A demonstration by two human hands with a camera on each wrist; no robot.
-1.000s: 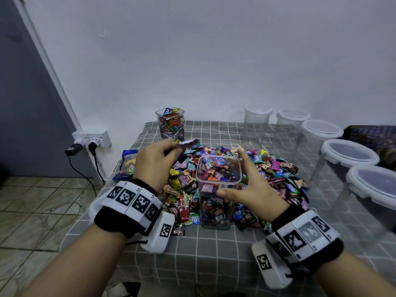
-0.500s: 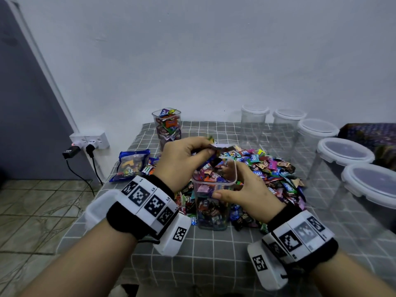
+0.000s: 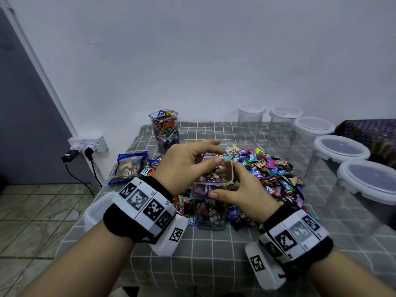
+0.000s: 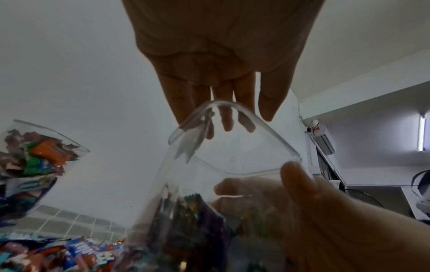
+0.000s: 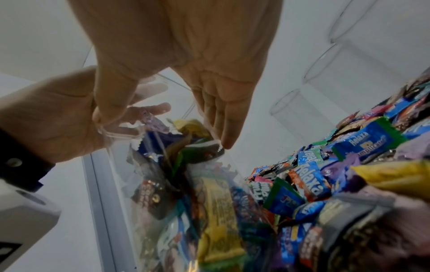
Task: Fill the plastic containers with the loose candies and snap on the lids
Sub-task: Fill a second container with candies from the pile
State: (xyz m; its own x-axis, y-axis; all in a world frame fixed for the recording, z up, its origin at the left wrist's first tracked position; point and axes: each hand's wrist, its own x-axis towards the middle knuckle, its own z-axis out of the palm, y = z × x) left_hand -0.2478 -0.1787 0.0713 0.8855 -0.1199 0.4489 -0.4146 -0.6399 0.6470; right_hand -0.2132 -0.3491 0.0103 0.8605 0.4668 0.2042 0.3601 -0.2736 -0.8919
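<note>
Container: a clear square plastic container [image 3: 211, 202] is standing upright on the grey checked tablecloth [image 3: 214, 254], lidless and filled nearly to its rim with wrapped candies.
Container's place: it is sitting between the two hands, at the near edge of the loose candy pile [image 3: 270, 174].
Right hand: the right hand [image 3: 244, 194] is steadying the container from its right side, thumb lying along the near rim and fingers [image 5: 223, 117] reaching along the far side; the fingers are only slightly bent, pressing rather than curling round it.
Left hand: the left hand [image 3: 188, 166] is hovering over the container's mouth, fingers [image 4: 223, 110] extended and slightly apart, pointing down past the rim, with nothing between them; the thumb tip is sitting just above the rim.
Second container: another filled, lidless container [image 3: 166, 129] is standing beyond the left fingertips, near the wall.
Empty containers: a row of lidded empty containers [image 3: 340, 159] is standing to the right, well apart from the right hand.
Candy bag: a blue bag [image 3: 128, 167] is lying left of the left hand.
Change: half a second ago the left fingers were pinching candies above the opening; now they are spread and empty. The right hand is staying on the container, which is standing in the same spot.
</note>
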